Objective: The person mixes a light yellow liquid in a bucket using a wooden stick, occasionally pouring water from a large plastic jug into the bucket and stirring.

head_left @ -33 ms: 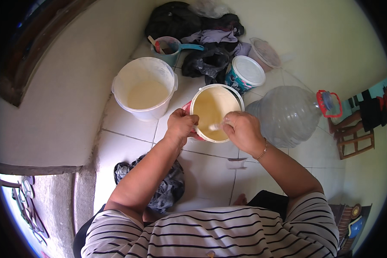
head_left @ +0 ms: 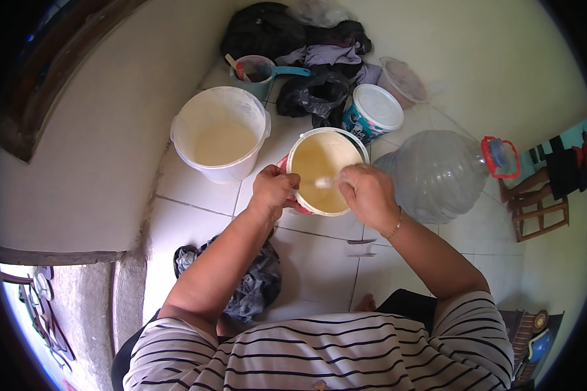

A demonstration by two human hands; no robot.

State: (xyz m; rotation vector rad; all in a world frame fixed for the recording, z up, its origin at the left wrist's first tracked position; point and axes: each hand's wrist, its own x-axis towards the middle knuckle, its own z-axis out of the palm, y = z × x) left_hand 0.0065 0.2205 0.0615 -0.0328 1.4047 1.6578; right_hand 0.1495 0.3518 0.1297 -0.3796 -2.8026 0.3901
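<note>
A small white bucket (head_left: 333, 134) with red on its outside is tilted toward me on the tiles. Yellowish liquid (head_left: 310, 166) lies in it. My left hand (head_left: 275, 189) is closed on the near left part of its rim. Over the right side of the rim, my right hand (head_left: 368, 191) is closed round a short pale stick-like tool (head_left: 324, 183), whose end is blurred by motion and reaches over the liquid. What kind of tool it is I cannot make out, as the fingers hide most of it.
A large white bucket (head_left: 184, 153) with pale liquid stands left. Behind are a blue-handled dipper (head_left: 292, 70), black bags (head_left: 262, 29) and a lidded teal tub (head_left: 377, 107). A big clear water bottle (head_left: 430, 176) lies right. A crumpled grey cloth (head_left: 257, 287) is near my left arm.
The pale tool's end has shifted slightly upward and left inside the bucket, with a small move of my right hand. My left hand keeps its place on the rim.
</note>
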